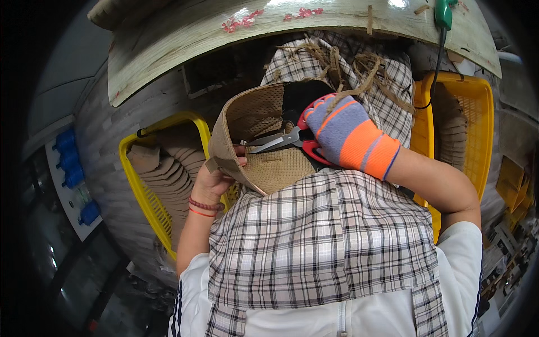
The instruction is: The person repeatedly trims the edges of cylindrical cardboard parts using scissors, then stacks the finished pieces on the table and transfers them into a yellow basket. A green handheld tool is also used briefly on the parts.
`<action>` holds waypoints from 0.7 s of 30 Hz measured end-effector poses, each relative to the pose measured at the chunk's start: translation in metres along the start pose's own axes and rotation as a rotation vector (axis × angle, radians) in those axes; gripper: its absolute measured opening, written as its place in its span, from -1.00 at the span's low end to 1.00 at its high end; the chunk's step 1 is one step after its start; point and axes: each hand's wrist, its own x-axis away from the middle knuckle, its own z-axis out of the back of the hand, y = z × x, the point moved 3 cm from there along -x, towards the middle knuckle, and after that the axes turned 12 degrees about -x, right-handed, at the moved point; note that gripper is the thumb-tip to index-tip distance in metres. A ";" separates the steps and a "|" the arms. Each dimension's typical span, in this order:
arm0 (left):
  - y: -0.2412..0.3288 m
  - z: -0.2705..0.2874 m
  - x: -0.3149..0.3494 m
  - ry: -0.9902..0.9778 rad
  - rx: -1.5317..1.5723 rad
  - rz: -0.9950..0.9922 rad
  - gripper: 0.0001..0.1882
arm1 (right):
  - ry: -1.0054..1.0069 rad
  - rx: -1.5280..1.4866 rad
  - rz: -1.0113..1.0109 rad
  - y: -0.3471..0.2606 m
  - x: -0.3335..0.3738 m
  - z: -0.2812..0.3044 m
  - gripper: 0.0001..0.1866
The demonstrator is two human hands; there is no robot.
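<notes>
Head view: gloved right hand (349,136) wraps red-handled scissors (292,137), blades parted; left hand (214,178) pinches the tan mesh piece (279,169), any lettering unreadable.

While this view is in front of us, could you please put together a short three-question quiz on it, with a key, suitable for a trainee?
1. True or false: the left hand, holding the edge of the tan mesh-lined piece, is gloved.
2. What does the right hand hold?
3. What colour is the basket just to the person's right: (a) blue, (b) yellow or (c) green?

Key:
1. False: it is bare, with a beaded bracelet at the wrist.
2. Red-handled scissors.
3. (b) yellow.
</notes>
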 end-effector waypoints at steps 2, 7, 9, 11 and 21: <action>0.002 -0.004 0.004 0.019 0.007 0.001 -0.65 | 0.009 0.025 0.037 0.001 -0.004 -0.006 -0.73; 0.007 -0.008 0.005 0.005 0.015 0.008 -0.66 | 0.015 0.058 0.059 0.005 -0.009 -0.018 -0.77; 0.005 -0.008 0.006 0.009 0.020 0.031 -0.67 | 0.019 0.092 0.051 0.003 -0.008 -0.016 -0.79; 0.001 -0.002 0.004 0.007 0.039 0.064 -0.66 | 0.015 0.161 0.008 -0.001 -0.006 -0.008 -0.81; 0.018 -0.028 0.016 0.002 -0.147 -0.105 -0.60 | -0.167 -0.010 -0.229 0.034 0.037 0.028 -0.63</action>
